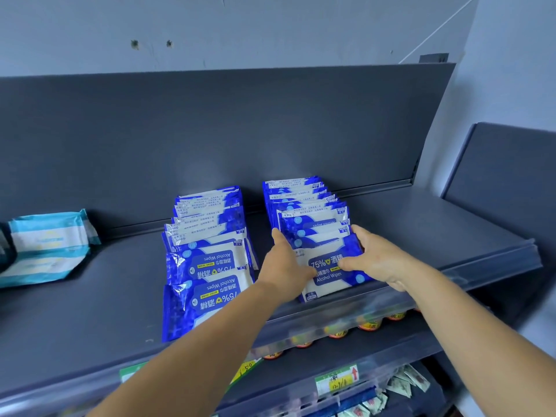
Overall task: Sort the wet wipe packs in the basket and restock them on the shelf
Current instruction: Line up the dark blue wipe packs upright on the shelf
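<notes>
Both of your hands are on the front pack (329, 273) of the right-hand row of blue alcohol wipe packs (307, 206). Your left hand (285, 263) lies along the pack's left edge, fingers mostly straight and pointing toward the back of the shelf (421, 224), thumb across the pack's face. Your right hand (371, 257) wraps the pack's right side, fingers curled over its far corner and thumb pressed on the printed front. So the pack sits clamped between your two palms, lying flat at the shelf's front edge with its label reading upright toward you. Just beyond your fingertips the rest of that row stands overlapped, leaning back toward the rear panel. To the left of your left forearm runs a second row of the same blue packs (207, 260), its labels upside down to you. Well off to the left of that lie pale teal-and-white packs (48, 245). Below your wrists, a lower shelf holds jars with orange-red lids (368, 325) and yellow price tags (338, 382).
</notes>
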Tool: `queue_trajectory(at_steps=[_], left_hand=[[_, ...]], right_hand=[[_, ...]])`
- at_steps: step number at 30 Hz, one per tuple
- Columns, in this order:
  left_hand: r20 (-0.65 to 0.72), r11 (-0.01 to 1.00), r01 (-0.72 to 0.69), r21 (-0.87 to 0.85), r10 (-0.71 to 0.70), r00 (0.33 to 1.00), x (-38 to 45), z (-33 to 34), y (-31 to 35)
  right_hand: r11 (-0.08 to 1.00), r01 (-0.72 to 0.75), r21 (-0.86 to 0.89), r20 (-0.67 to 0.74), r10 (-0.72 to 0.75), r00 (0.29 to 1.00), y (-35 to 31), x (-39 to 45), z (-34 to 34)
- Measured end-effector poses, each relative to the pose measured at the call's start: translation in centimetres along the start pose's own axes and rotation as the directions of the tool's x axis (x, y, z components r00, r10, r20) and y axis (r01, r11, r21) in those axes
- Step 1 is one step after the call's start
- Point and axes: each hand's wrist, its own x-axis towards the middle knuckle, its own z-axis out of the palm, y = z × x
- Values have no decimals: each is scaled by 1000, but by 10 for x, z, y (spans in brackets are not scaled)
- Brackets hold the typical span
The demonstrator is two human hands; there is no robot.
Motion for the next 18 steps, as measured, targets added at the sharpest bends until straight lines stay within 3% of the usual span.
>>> queue_trajectory(at_steps=[5,9,14,18], left_hand=[[-85,997,-58,60,63,994,1,1,-8],[-118,943,-159,291,201,972,-6,-2,-2],[56,634,-268,726,335,941,-22,-9,18],[205,480,-393,784,398,894,-45,-4,30]], right_hand=[[987,-58,-149,-46,51,998,-4,-5,0],[967,-95,-236,-75,80,994,-16,-19,-1],[912,-28,-410,-146,-35,989,-33,-49,1],[754,6,-657,-167,-153,974,-29,-77,10]])
